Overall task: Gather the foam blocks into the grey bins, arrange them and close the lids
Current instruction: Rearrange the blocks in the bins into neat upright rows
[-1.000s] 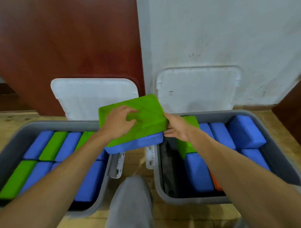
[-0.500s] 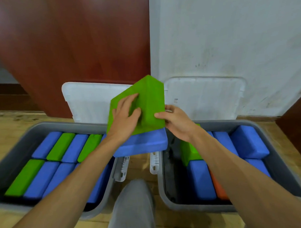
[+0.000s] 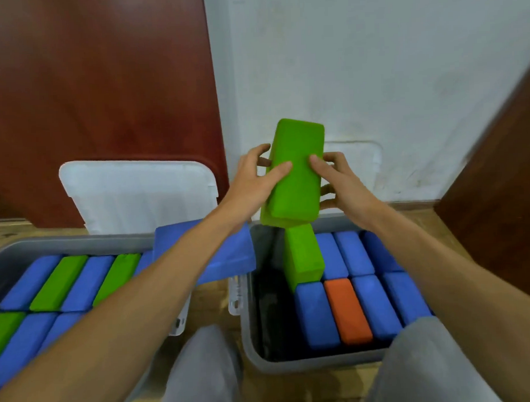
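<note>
Arranging step at the right grey bin (image 3: 250, 336). We held one green foam block (image 3: 296, 172) on end, slightly tilted, above the bin's far rim. The left hand (image 3: 257, 177) and right hand (image 3: 338, 180) each gripped a long side, thumbs on the near face and fingers curled behind. Below it a second green block (image 3: 303, 256) stood tilted among the blue blocks and one orange block (image 3: 347, 310). A dark free strip ran along the bin's left wall. We judged that the next move called for lowering the held block into that strip and levelling the tilted one. A loose blue block (image 3: 229, 256) lay across the rim of the left grey bin (image 3: 7, 255). Both lids (image 3: 131, 193) stood open, so closing was not yet due.
</note>
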`<state>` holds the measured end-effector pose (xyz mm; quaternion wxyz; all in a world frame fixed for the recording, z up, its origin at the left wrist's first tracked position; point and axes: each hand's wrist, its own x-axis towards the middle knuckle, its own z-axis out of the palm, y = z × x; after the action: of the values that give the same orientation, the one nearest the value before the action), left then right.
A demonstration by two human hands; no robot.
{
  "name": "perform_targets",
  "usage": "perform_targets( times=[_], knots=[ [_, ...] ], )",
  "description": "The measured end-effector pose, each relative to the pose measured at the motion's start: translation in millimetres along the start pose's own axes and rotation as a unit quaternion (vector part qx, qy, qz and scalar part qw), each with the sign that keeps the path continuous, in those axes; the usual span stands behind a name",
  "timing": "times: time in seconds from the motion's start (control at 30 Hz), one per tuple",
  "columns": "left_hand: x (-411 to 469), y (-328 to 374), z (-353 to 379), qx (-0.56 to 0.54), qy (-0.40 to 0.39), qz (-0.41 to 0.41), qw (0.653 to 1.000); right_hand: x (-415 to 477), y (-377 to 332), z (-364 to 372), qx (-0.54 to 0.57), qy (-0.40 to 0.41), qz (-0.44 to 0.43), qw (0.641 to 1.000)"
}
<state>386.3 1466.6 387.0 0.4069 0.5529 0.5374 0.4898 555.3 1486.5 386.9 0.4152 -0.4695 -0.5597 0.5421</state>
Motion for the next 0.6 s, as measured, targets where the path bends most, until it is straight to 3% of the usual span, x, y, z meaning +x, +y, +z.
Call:
perform_targets(
  times=[0.13, 0.3, 0.43, 0.6],
  knots=[
    [-1.4, -8.2, 12.1, 0.014, -0.079, -0.044, 0.996, -12.7, 12.1, -14.4, -0.068, -0.003, 0.007, 0.998],
    [-18.6, -27.5, 10.6, 0.012, -0.135, -0.116, 0.984, -19.5, 27.9, -15.0, -0.124, -0.047, 0.081, 0.988],
    [-34.8, -43.1, 7.4, 0.011, -0.15, -0.158, 0.976, -20.3, 37.3, -7.0, -0.177, -0.077, 0.108, 0.975],
    [-40.5, -49.0, -8.2, 0.033, -0.155, -0.148, 0.976, -18.8, 43.3, 0.8, -0.153, -0.133, 0.115, 0.972]
  ],
)
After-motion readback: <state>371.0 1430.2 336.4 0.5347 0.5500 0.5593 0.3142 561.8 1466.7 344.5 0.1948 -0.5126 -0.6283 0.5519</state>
